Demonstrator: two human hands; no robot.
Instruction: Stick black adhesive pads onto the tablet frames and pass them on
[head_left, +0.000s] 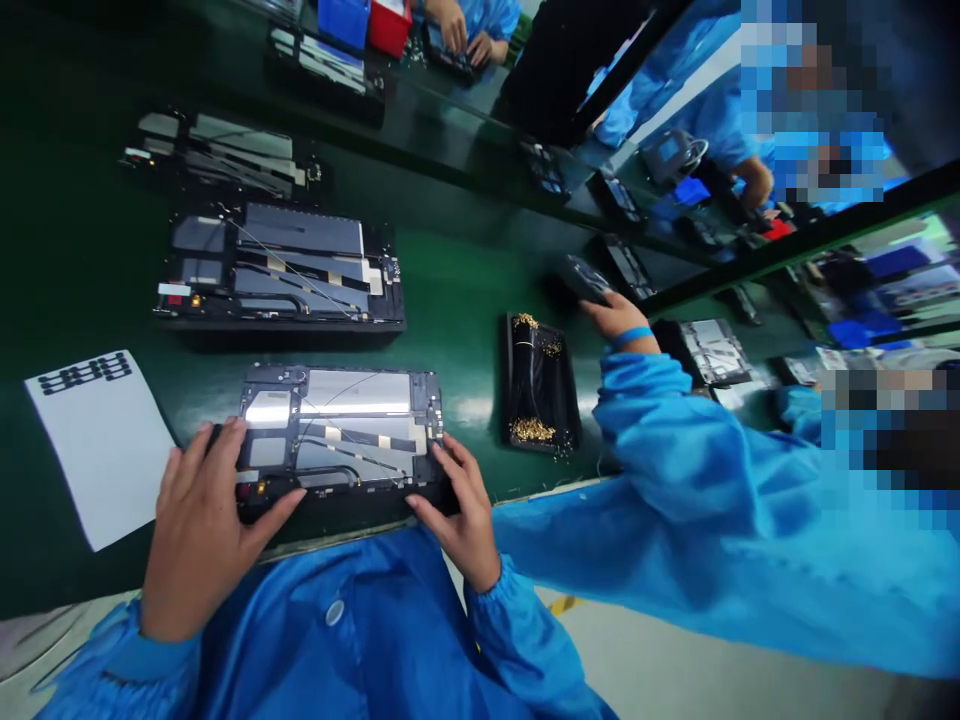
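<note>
An opened tablet housing [356, 393] lies face up in front of me, its silvery batteries, dark ribbon cables and a thin wire showing. It rests on a dark block or stack whose lower part is mostly hidden. My left hand [202, 525] grips its left end, thumb along the near edge and fingers over the side. At the right end, my right hand [466, 510] holds the housing between thumb and fingers. Just beyond sits a stack topped by a similar opened tablet [300, 232].
A white sheet with black stickers [105, 450] lies at left. Right of me stands a black tray [508, 385] of gold-tipped cables. A co-worker's hand [616, 315] holds a dark device near it. Another opened tablet [214, 150] lies farther back, below a shelf edge [450, 165].
</note>
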